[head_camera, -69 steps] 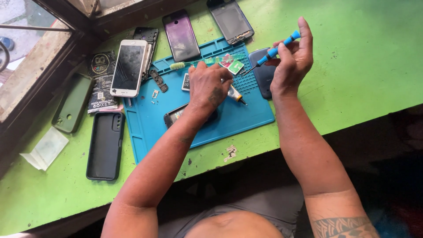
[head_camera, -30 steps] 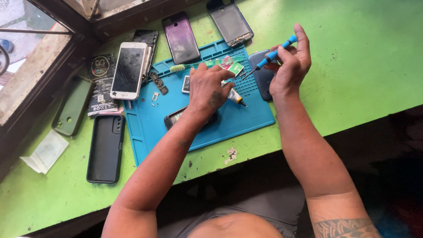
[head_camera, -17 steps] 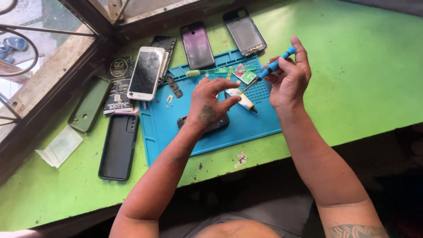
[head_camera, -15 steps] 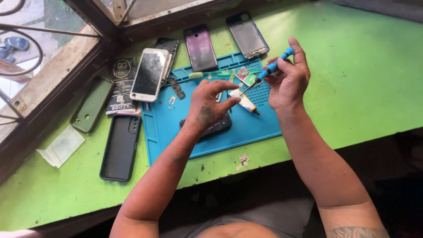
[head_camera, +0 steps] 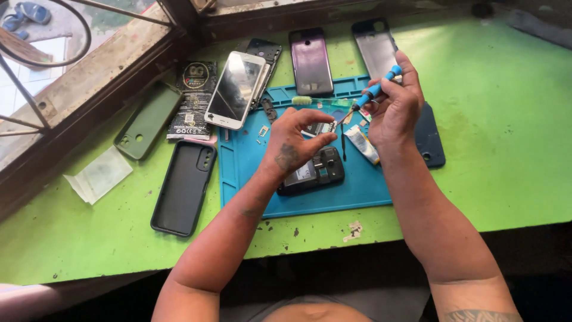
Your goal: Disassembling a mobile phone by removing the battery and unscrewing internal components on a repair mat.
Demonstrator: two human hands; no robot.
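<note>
Surface: a green-painted bench (head_camera: 506,155) under a window, with a blue repair mat (head_camera: 250,173) in the middle.
Left hand: the left hand (head_camera: 295,140) hovers over the mat, thumb and fingers narrowed to a pinch around a small part (head_camera: 322,127) that is too small to tell.
Right hand: the right hand (head_camera: 396,107) is closed on a blue-handled screwdriver (head_camera: 372,92), its tip slanted down and left toward the pinched part.
Work piece: an opened dark phone (head_camera: 311,172) lies on the mat just near of the left hand.
Around: a white phone (head_camera: 235,89) and a purple phone (head_camera: 311,59) at the far edge; a black case (head_camera: 183,186) and a green case (head_camera: 146,119) left of the mat; a small tube (head_camera: 362,143) below the right hand.
Risk: in my judgement the pinched part could slip and vanish among the loose bits on the mat, since the grip is fingertip-only; the tip could also skid off and scratch it.
</note>
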